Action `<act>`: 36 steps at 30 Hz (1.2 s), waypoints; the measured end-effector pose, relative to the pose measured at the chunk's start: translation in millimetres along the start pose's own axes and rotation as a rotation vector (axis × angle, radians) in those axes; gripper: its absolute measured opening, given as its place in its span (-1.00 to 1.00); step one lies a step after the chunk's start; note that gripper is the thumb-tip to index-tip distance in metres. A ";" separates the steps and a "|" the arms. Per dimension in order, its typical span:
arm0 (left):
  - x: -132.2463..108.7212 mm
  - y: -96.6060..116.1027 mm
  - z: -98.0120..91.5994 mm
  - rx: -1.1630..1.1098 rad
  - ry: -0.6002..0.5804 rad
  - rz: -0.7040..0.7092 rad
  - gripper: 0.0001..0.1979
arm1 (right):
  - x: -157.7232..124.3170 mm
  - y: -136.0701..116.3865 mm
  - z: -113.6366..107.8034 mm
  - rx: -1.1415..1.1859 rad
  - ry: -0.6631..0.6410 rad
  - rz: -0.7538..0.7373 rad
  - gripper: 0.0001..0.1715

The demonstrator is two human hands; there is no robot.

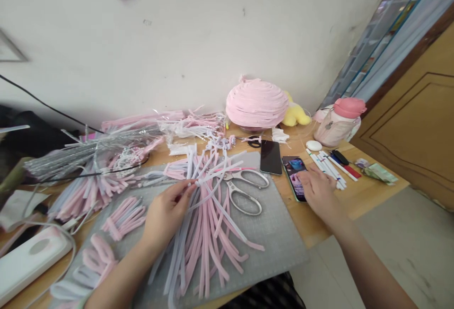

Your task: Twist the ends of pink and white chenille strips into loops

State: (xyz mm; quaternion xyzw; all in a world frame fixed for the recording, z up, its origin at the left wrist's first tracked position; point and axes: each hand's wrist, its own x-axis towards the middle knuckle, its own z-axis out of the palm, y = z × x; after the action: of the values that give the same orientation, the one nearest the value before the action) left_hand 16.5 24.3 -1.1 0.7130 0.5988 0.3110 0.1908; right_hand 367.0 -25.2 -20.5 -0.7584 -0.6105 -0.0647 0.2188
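My left hand (169,214) is closed in a pinch on the end of a pale pipe cleaner (209,179), over a fan of pink and pale lilac pipe cleaners (207,238). The fan spreads across a grey cutting mat (280,233). Silver-handled scissors (245,207) lie just right of the bundle, their blades partly covered by it. Over on the right, my right hand (319,190) has its fingers stretched out onto the lit screen of a phone (295,179), holding nothing. A second, dark-screened phone (271,157) rests beside it.
A big pink wound ball (257,104) stands by the wall, with a yellow plush thing (297,114) behind. Markers (328,169) and a pink-lidded bottle (338,122) are at right. Looped pipe cleaners (124,217), silver tinsel stems (88,153) and a white device (33,261) occupy the left.
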 end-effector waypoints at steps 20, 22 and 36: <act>-10.0 2.6 -7.1 0.018 0.244 0.445 -0.79 | 36.6 -179.7 2.3 1.056 -1.076 -0.194 -0.25; -9.7 3.6 -6.4 0.046 0.204 0.459 -0.78 | 38.8 -182.5 2.6 0.876 -0.880 -0.243 -0.37; -6.4 7.8 1.1 -0.182 0.093 0.110 -0.67 | 36.8 -26.1 -13.2 -0.182 -0.367 0.418 -0.22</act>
State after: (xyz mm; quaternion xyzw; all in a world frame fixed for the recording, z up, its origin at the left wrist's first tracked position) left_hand 22.4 16.6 1.7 0.7094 0.5362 0.4068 0.2092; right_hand 353.3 6.5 11.4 -0.8833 -0.4622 0.0654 0.0444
